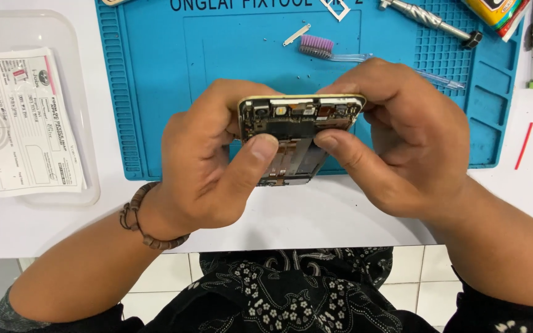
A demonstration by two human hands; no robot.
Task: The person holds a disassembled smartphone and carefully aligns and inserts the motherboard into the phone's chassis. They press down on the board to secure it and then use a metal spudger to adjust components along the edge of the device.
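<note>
Fingers of both hands are clamped around an opened phone [296, 132], which is held tilted above the near edge of a blue work mat [155, 92], its bare circuitry facing up. Left of the mat, a clear plastic tray [63, 31] is seen with a printed paper slip [26, 123] laid in it. The left hand [208, 166] is wrapped around the phone's left side, thumb pressed on the exposed board. The right hand [402, 142] is closed on the phone's right side, thumb also on the board. On the mat behind the phone, a pink-bristled brush [318, 46] is laid beside what may be a small metal strip [296, 34]. At the mat's far right corner, a metal screwdriver [430, 21] is laid.
</note>
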